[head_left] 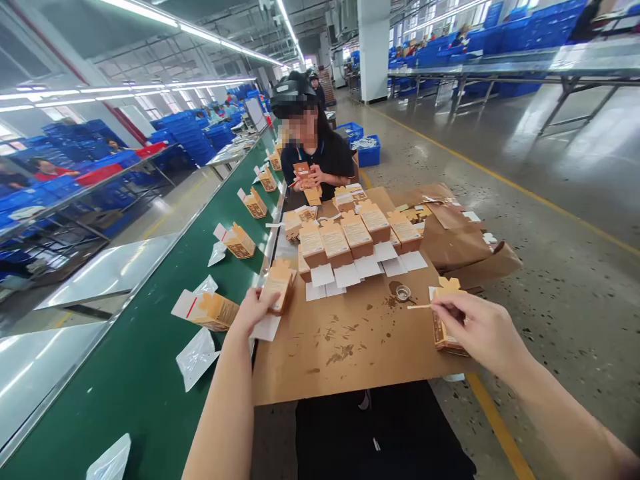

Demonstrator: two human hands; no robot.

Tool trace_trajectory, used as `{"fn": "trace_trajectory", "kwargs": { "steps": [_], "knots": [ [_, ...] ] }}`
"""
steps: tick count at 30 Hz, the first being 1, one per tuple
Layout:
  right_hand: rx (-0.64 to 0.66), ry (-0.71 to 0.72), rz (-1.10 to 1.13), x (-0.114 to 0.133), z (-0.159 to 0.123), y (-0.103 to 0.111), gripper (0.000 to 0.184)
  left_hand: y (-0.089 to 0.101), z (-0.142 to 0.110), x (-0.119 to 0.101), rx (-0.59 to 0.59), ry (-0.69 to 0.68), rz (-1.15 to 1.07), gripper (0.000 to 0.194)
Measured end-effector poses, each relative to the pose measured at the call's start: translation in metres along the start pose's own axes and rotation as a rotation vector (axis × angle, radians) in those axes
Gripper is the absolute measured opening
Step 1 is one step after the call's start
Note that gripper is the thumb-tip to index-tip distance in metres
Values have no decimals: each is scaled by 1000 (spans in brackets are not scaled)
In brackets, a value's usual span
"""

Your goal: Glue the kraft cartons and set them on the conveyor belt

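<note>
My left hand [253, 310] is closed on a small brown-and-cream carton [281, 283] at the left edge of the cardboard-covered table [300, 383]. A white flap sticks out beneath that carton. Between the fingertips of my right hand [483, 327], a thin cotton swab [419, 307] points left. Below and behind this hand stands another carton [443, 337], partly covered by the fingers. A small clear dish [403, 292] sits left of the right hand, with dark wet spots around it. Several cartons [357, 233] stand in rows farther back, white flaps toward me.
Along the left runs a green conveyor belt [155, 400] bearing open cartons [215, 312] and clear plastic bags [197, 357]. A co-worker [317, 153] across the table holds a carton. Crumpled brown paper [450, 233] lies at the right, and blue crates [367, 150] stand on the floor behind.
</note>
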State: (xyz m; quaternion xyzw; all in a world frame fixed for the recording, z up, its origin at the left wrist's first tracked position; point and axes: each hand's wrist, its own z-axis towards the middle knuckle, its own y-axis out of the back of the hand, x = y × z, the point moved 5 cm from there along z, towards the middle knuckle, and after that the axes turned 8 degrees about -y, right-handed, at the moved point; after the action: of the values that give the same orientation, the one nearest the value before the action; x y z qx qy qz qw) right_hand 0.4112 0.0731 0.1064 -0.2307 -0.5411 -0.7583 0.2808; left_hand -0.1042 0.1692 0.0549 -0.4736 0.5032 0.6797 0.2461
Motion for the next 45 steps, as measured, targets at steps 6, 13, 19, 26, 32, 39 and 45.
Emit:
{"fn": "trace_trajectory", "kwargs": {
  "steps": [6, 13, 19, 26, 32, 39, 45],
  "knots": [
    [193, -12, -229, -20, 54, -36, 25, 11, -87, 37, -27, 178, -549, 72],
    [280, 4, -297, -30, 71, -65, 28, -48, -139, 26, 76, 172, -582, 85],
    [204, 55, -186, -12, 43, -40, 28, -65, -138, 13, 101, 138, -472, 82],
    [293, 60, 219, 53, -22, -110, 19, -63, -140, 8, 105, 126, -467, 84],
    [402, 61, 260, 71, -41, -180, 22, -64, -139, 10, 127, 120, -452, 83],
    [371, 57, 258, 58, -37, -175, 21, -64, -143, 9, 118, 79, -374, 85],
    [267, 1, 281, 40, -43, -127, 23, -64, -166, 10, 110, -110, -185, 83]
  ]
}}
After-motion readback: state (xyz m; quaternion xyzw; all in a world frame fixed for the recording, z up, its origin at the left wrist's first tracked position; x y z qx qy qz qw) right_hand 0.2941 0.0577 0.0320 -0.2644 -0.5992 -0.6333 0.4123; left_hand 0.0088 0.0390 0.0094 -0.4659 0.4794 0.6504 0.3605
